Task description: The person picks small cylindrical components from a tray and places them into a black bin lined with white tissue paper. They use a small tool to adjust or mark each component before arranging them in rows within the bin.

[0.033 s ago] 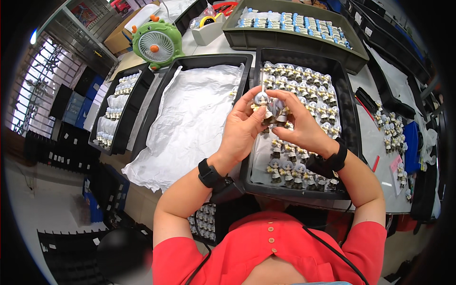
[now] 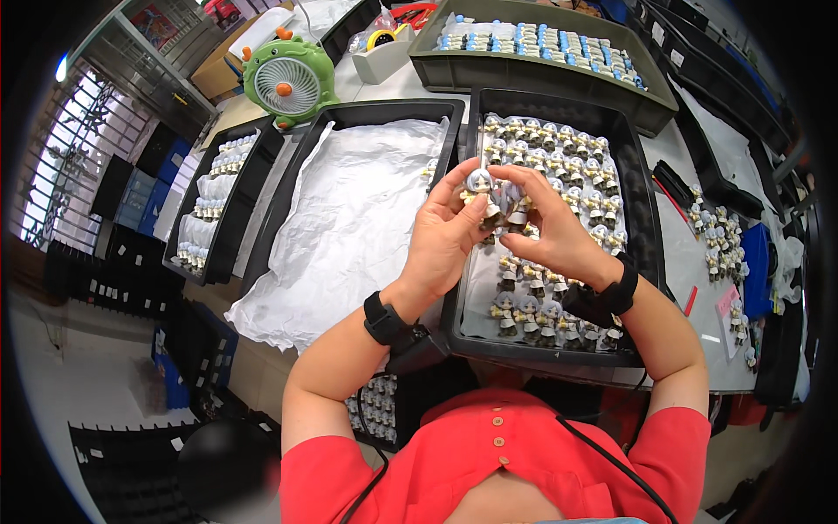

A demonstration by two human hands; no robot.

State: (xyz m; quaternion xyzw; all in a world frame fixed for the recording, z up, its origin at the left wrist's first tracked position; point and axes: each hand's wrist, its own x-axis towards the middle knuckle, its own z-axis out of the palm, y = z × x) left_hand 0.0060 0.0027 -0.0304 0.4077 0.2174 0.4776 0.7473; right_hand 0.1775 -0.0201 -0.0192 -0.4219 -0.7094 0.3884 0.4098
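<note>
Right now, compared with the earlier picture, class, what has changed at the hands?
Nothing visibly moved, and nothing was taken up or let go. The left hand still holds a grey-haired figurine, the right hand close beside it; the black tray of figurines stays put.

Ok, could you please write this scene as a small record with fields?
Left hand: pinching a small grey-haired figurine
Right hand: curled beside a second figurine; grip unclear
Under hands: black tray, rows of similar figurines
Left: another black tray, white paper lining
Behind: olive bin, blue-and-white pieces
Far left: green fan
</note>
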